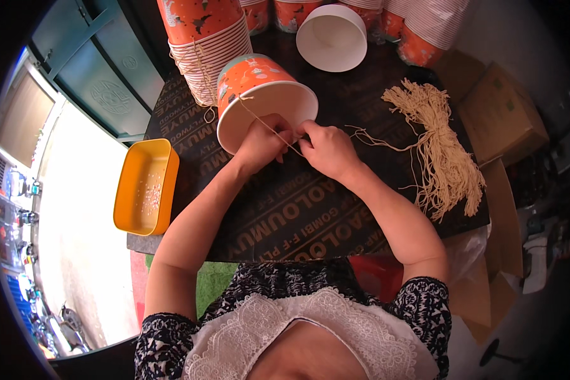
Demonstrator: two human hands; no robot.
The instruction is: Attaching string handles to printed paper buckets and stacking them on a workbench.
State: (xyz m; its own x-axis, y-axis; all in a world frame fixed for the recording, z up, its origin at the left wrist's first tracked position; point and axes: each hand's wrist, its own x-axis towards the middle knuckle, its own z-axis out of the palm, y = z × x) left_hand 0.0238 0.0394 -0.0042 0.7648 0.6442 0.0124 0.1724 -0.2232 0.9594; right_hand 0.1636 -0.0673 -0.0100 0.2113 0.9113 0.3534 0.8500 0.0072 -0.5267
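An orange printed paper bucket (259, 75) lies on its side on the dark table, its white mouth turned toward me. A thin beige cord (259, 118) comes out at the upper left of its rim and slants down across the mouth to my fingers. My left hand (261, 140) is in front of the mouth, closed with its fingertips pinched on the cord. At the right of the rim, my right hand (329, 149) pinches the cord too, close to the left fingertips. The exact spot where the fingertips meet is partly hidden by the fingers.
A bundle of beige cords (446, 145) lies on the table's (285, 221) right side. A yellow tub (125, 187) with small pale bits sits at the left edge. Stacked orange buckets (210, 54) and a white-mouthed bucket (331, 39) stand behind. A cardboard box (506, 114) is at right.
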